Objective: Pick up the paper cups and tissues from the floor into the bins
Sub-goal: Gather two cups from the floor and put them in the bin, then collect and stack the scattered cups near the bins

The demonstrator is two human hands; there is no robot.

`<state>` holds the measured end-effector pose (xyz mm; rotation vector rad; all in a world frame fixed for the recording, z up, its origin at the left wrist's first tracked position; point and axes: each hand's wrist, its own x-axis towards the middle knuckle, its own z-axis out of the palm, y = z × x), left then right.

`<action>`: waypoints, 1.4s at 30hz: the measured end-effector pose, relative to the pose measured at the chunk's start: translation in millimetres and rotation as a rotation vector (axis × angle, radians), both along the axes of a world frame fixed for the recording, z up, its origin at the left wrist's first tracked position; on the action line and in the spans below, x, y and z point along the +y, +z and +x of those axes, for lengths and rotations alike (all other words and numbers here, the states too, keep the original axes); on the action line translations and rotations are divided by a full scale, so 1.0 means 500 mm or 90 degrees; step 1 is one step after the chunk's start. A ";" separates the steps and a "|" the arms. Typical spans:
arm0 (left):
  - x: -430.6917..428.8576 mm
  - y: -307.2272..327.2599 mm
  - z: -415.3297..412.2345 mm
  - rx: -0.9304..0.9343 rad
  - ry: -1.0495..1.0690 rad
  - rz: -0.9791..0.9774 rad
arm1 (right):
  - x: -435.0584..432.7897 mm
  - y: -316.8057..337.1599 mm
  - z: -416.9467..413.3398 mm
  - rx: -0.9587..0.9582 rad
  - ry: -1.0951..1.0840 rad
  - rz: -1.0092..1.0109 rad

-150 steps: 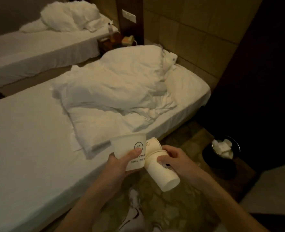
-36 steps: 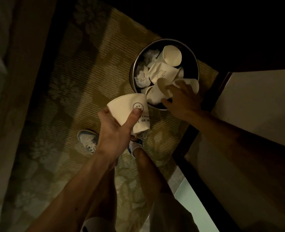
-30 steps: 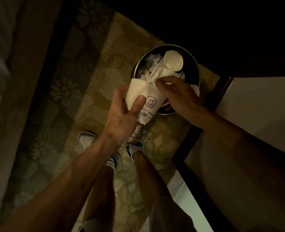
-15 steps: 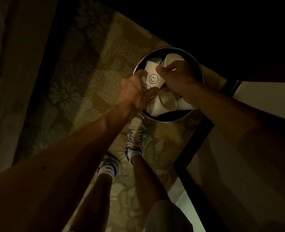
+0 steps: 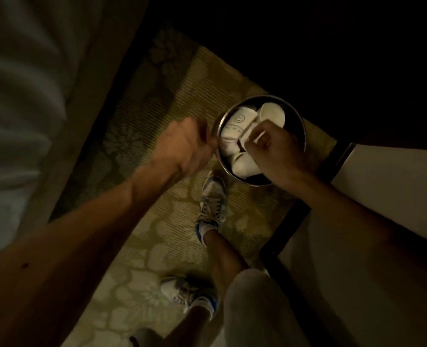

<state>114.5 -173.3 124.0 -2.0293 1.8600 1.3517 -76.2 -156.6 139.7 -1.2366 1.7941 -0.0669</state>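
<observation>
The person is standing over the round bin [image 5: 301, 121] on the carpet [image 5: 157, 116] and is putting paper cups into it. The smiley cup [image 5: 237, 123] is lying on its side inside the bin, with an open cup [image 5: 272, 113] just beside it. The right hand [image 5: 277, 151] is reaching into the bin. Its fingers [image 5: 256, 135] are curling in and seem to be pinching the edge of a white cup [image 5: 244, 143] next to the smiley cup. The left hand [image 5: 185, 144] is hanging just outside the bin's rim. It is too blurry, so I cannot tell how its fingers are lying.

I think this is the dropping-in step. Next the right hand is going to need to let go and lift out gently, because the bin is looking full. I am not seeing tissues or cups on the carpet here, so the person is going to have to look around.
</observation>
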 end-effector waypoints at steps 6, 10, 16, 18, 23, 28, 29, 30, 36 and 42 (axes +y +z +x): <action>0.018 0.341 0.151 -0.009 -0.096 -0.063 | 0.073 0.287 0.121 -0.135 0.028 -0.098; 0.124 0.620 0.291 -0.070 -0.192 -0.124 | 0.133 0.500 0.249 -0.213 0.129 -0.159; 0.431 1.013 0.495 -0.221 -0.166 -0.246 | 0.288 0.789 0.484 -0.272 0.406 -0.259; 0.587 1.123 0.552 -0.256 -0.091 -0.265 | 0.396 0.865 0.559 -0.302 0.491 -0.242; 1.005 1.271 0.630 -0.352 0.233 -0.290 | 0.675 0.979 0.734 -0.369 0.760 -0.221; 1.335 1.249 0.627 -0.404 0.571 -0.267 | 0.903 1.015 0.881 -0.407 1.042 -0.200; 1.386 1.231 0.621 -0.397 0.629 -0.252 | 0.938 1.016 0.903 -0.406 1.088 -0.189; 1.432 1.214 0.614 -0.387 0.684 -0.231 | 0.972 1.017 0.925 -0.404 1.131 -0.173; 1.629 1.123 0.571 -0.356 0.994 -0.182 | 1.166 0.979 1.039 -0.355 1.348 -0.032; 1.722 1.096 0.646 -0.126 1.384 -0.270 | 1.329 0.914 1.234 -0.288 1.459 0.109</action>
